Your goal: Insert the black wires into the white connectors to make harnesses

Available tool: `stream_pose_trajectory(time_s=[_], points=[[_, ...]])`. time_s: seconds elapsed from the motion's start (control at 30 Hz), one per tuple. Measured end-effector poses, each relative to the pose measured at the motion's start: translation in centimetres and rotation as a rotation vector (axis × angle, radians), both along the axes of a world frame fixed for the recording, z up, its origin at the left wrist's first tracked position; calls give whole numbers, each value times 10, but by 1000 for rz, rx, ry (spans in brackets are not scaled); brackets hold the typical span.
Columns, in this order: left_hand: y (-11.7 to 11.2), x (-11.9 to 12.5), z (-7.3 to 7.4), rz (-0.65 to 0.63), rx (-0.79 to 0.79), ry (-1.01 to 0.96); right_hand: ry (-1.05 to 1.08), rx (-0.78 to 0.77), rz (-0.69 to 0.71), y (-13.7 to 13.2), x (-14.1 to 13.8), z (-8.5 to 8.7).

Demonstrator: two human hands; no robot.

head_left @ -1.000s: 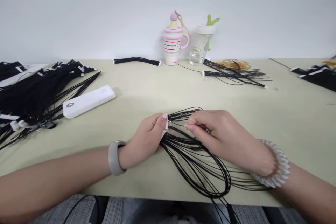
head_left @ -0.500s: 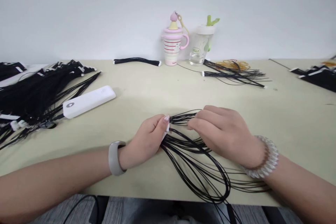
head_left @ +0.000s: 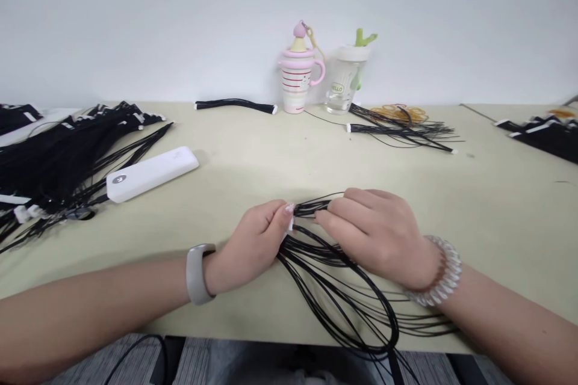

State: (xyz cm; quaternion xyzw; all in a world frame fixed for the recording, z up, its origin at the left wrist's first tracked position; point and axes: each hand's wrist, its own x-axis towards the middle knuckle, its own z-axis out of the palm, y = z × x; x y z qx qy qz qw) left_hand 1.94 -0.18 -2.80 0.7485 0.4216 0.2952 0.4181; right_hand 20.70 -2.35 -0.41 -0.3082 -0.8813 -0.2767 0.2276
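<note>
Near the table's front edge, my left hand [head_left: 255,245] pinches the white connector end [head_left: 289,227] of a bundle of thin black wires [head_left: 334,307]. The thumb lies on top and hides most of the connector. My right hand [head_left: 372,234] is closed around the upper strands of the same bundle, a short way right of the left hand; its fingertips are partly hidden. Below my hands, the other wires curve in a wide loop and run over the front edge. Some strands pass under my right wrist.
A white power bank [head_left: 153,174] lies left, beside a large pile of black wire bundles [head_left: 58,150]. Toward the wall are a short wire bundle [head_left: 235,104], a pink-lidded cup [head_left: 295,81], a clear cup [head_left: 345,81], more wires [head_left: 397,130] and yellow rubber bands [head_left: 415,113]. Further bundles [head_left: 551,137] lie right.
My right hand has moved slightly left and down, closer to my left hand, along the upper strands. My left hand keeps its pinch on the connector end.
</note>
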Motion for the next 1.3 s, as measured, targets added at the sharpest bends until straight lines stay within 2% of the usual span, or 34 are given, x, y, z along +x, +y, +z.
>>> stream_pose_trajectory(time_s=[0.2,0.3,0.4,0.53,0.57,0.6,0.63,0.7,0.77,0.8,0.87,0.97,1.07,1.17,1.3], points=[[-2,0,1,-23,49,16,7,11,42,-2,-4,-1],[-1,-1,0,-18,18,-1,11,-31,15,-1,-3,-2],[1,-1,-3,51,-49,-53,45,-68,-57,2,0,0],[4,-2,-7,152,-130,-114,248,12,-69,2,11,10],[4,-1,-7,166,-147,-126,272,-47,-81,1,14,13],[4,-1,-7,177,-166,-137,264,-178,-98,0,17,17],[4,-1,-7,190,-189,-145,224,-377,-116,0,20,20],[3,0,-6,219,-231,-150,93,-879,-126,1,24,24],[3,0,-5,231,-232,-133,27,-1299,-66,4,24,22],[2,0,-5,228,-210,-121,52,-1435,-15,5,22,19],[2,-1,-4,203,-142,-94,205,-1558,90,6,14,10],[1,-2,-3,176,-42,-67,404,-1537,138,2,-4,-5],[0,-2,-3,161,13,-65,468,-1490,123,-3,-17,-15],[-1,-3,-4,146,39,-62,477,-1411,131,-4,-22,-16],[0,-3,-5,155,68,-40,414,-1215,91,-4,-23,-14]])
